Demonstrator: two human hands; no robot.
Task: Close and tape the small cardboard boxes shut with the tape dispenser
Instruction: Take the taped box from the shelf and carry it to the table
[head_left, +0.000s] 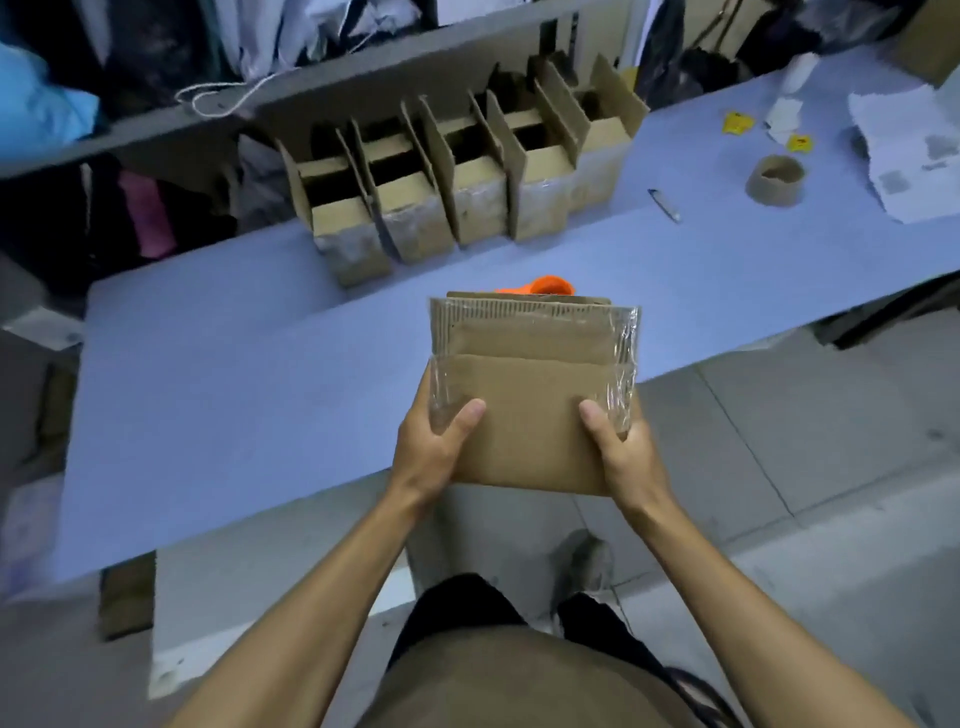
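Cardboard box (530, 395) (taped, no readable writing), gripped by left hand (434, 447) and right hand (621, 449)

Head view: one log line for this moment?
hands: left and right grip held box | box: closed, clear tape over edges | table: row of open boxes | orange object behind box

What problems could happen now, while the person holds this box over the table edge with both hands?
1. The held box sits past the table edge, gripped only at its near corners by the left hand and right hand; it might slip and fall to the floor.
2. The clear tape looks wrinkled along the sides, so it may peel.
3. The open boxes stand close behind; pushing the held one forward could knock them.
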